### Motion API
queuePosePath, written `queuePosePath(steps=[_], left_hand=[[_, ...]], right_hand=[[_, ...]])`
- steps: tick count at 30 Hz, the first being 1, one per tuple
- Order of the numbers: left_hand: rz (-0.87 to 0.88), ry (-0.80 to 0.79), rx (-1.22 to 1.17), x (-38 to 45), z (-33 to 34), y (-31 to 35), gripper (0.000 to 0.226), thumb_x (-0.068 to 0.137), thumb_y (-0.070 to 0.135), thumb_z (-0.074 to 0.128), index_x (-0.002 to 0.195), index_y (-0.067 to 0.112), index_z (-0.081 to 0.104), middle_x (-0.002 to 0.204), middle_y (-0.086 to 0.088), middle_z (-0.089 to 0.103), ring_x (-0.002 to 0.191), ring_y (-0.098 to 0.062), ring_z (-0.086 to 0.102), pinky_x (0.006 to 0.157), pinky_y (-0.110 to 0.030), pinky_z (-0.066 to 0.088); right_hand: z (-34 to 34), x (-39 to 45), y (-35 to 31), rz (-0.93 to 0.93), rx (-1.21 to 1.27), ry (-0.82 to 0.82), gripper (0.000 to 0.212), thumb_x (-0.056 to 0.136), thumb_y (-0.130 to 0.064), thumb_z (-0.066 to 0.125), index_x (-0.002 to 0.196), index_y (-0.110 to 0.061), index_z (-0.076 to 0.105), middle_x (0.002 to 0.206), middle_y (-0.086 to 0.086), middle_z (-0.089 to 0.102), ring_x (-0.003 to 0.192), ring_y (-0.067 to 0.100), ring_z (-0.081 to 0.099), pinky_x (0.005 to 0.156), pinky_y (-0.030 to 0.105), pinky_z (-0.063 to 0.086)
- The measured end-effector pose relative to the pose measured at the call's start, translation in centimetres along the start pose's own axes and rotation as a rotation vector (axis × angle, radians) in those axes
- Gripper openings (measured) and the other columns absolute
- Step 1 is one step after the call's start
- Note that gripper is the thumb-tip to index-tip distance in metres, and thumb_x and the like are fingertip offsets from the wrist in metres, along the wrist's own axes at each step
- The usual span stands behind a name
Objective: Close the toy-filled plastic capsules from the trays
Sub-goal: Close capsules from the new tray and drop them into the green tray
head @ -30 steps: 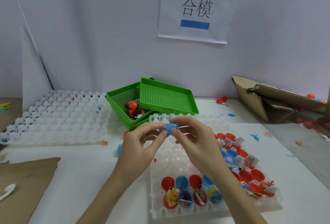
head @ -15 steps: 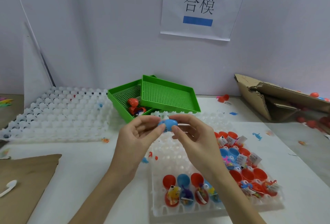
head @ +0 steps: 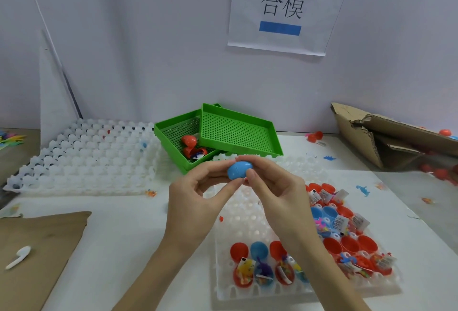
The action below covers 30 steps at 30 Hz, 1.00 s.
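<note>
Nearest: white cell tray (head: 247, 293) w/ open capsules seated in its cells so the toys and paper slips stay put till closing. Front row shows 3 filled halves clearly, 2 red and 1 blue (a 4th sits mostly behind the right forearm), w/ 3 hinged lids (head: 259, 249) standing open behind them: red, blue, red. The right-side cluster (head: 347, 243) of red and blue open capsules is too crowded to count exactly.

On the near left of the tabletop (head: 128, 236): 1 brown cardboard sheet (head: 42, 248) w/ 1 small white plastic piece (head: 18, 256) on it.

Above the tray, both hands hold 1 blue capsule (head: 239, 169) in mid-air. Left hand (head: 195, 201) grip: thumb and fingertips pinching the left end. Right hand (head: 277, 194) grip: narrow pinch on the right end. Probably pressing the halves together; the seam looks nearly shut.

Farther: 1 empty-looking white cell tray (head: 86, 157) at left, 2 green mesh trays (head: 238, 132) stacked askew, lower one holding approx 2 red capsules (head: 189, 141), likely finished ones. 1 torn cardboard box (head: 386, 137) at right. 1 paper sign (head: 285, 8) on the wall.
</note>
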<state>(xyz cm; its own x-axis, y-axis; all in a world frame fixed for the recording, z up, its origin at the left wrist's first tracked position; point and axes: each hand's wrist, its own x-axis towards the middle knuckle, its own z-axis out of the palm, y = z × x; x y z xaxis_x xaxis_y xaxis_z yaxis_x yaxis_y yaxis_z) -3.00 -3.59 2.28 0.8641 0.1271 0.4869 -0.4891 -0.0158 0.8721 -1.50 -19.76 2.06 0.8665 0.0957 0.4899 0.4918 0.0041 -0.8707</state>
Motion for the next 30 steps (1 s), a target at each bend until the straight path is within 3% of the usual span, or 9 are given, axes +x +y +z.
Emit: queuePosePath(steps=[3, 5, 8, 11, 15, 18, 22, 26, 30], left_hand=[[-0.091, 0.030, -0.077, 0.0, 0.0, 0.3, 0.028, 0.080, 0.011, 0.086, 0.107, 0.017, 0.081, 0.099, 0.001, 0.081, 0.096, -0.015, 0.078, 0.084, -0.018, 0.058], [-0.178, 0.042, -0.130, 0.0, 0.0, 0.4, 0.025, 0.078, 0.012, 0.087, 0.102, 0.016, 0.082, 0.096, -0.002, 0.082, 0.094, -0.016, 0.078, 0.081, -0.017, 0.058], [-0.300, 0.006, -0.202, 0.1, 0.2, 0.5, 0.027, 0.072, 0.021, 0.087, 0.098, 0.012, 0.082, 0.094, -0.007, 0.081, 0.093, -0.021, 0.079, 0.078, -0.018, 0.058], [-0.343, -0.010, -0.214, -0.1, 0.7, 0.5, 0.031, 0.070, 0.023, 0.087, 0.097, 0.009, 0.081, 0.094, -0.009, 0.081, 0.091, -0.024, 0.079, 0.076, -0.020, 0.059], [-0.325, 0.019, -0.165, -0.2, 0.8, 0.3, 0.035, 0.068, 0.025, 0.089, 0.097, 0.007, 0.079, 0.090, -0.008, 0.081, 0.086, -0.022, 0.079, 0.075, -0.021, 0.060], [-0.313, 0.018, -0.135, -0.4, 0.9, 0.2, 0.036, 0.068, 0.029, 0.088, 0.097, 0.011, 0.077, 0.090, -0.005, 0.081, 0.087, -0.020, 0.078, 0.077, -0.020, 0.059], [-0.330, 0.023, -0.094, -0.3, 0.9, -0.2, 0.021, 0.082, 0.020, 0.085, 0.100, 0.012, 0.076, 0.092, -0.004, 0.080, 0.091, -0.019, 0.077, 0.078, -0.019, 0.058], [-0.501, -0.175, -0.404, 0.0, 0.4, -0.1, 0.033, 0.097, 0.029, 0.066, 0.112, 0.003, 0.078, 0.109, -0.022, 0.077, 0.107, -0.034, 0.074, 0.090, -0.034, 0.061], [-0.626, -0.263, -0.605, 0.2, 0.1, 0.5, 0.040, 0.101, 0.034, 0.054, 0.111, 0.006, 0.080, 0.110, -0.023, 0.076, 0.105, -0.029, 0.075, 0.087, -0.031, 0.060]], right_hand=[[0.4, -0.3, 0.1, -0.099, -0.215, -0.034, 0.042, 0.101, 0.004, 0.057, 0.136, -0.018, 0.065, 0.124, -0.013, 0.072, 0.115, 0.011, 0.069, 0.095, 0.024, 0.056], [1.0, -0.6, 0.2, -0.148, -0.353, -0.060, 0.051, 0.096, 0.004, 0.062, 0.143, -0.016, 0.057, 0.131, -0.014, 0.068, 0.116, 0.006, 0.067, 0.096, 0.022, 0.054], [1.7, -0.9, 0.6, -0.207, -0.531, 0.038, 0.051, 0.090, -0.008, 0.078, 0.137, -0.013, 0.061, 0.121, -0.009, 0.068, 0.101, 0.004, 0.067, 0.090, 0.023, 0.055], [1.7, -1.0, 0.4, -0.246, -0.622, 0.105, 0.043, 0.088, -0.007, 0.080, 0.128, -0.012, 0.066, 0.109, -0.006, 0.070, 0.091, 0.006, 0.065, 0.085, 0.024, 0.055], [1.4, -1.0, 0.2, -0.246, -0.664, 0.056, 0.039, 0.089, -0.003, 0.078, 0.125, -0.012, 0.066, 0.106, -0.007, 0.071, 0.090, 0.008, 0.065, 0.081, 0.028, 0.057], [1.4, -1.0, 0.1, -0.266, -0.668, 0.057, 0.041, 0.089, -0.003, 0.077, 0.127, -0.011, 0.066, 0.106, -0.006, 0.071, 0.092, 0.006, 0.064, 0.084, 0.019, 0.055], [1.3, -0.8, 0.3, -0.238, -0.670, 0.030, 0.043, 0.091, -0.008, 0.076, 0.132, -0.012, 0.065, 0.112, -0.005, 0.071, 0.095, 0.005, 0.065, 0.087, 0.027, 0.056], [1.0, -0.5, 0.1, -0.293, -0.623, 0.030, 0.058, 0.087, -0.008, 0.081, 0.141, -0.011, 0.059, 0.120, -0.006, 0.068, 0.103, 0.005, 0.064, 0.091, 0.010, 0.049], [1.0, -0.6, -0.1, -0.251, -0.509, 0.030, 0.055, 0.087, -0.009, 0.081, 0.137, -0.019, 0.063, 0.120, -0.009, 0.070, 0.105, 0.006, 0.067, 0.091, 0.015, 0.052]])
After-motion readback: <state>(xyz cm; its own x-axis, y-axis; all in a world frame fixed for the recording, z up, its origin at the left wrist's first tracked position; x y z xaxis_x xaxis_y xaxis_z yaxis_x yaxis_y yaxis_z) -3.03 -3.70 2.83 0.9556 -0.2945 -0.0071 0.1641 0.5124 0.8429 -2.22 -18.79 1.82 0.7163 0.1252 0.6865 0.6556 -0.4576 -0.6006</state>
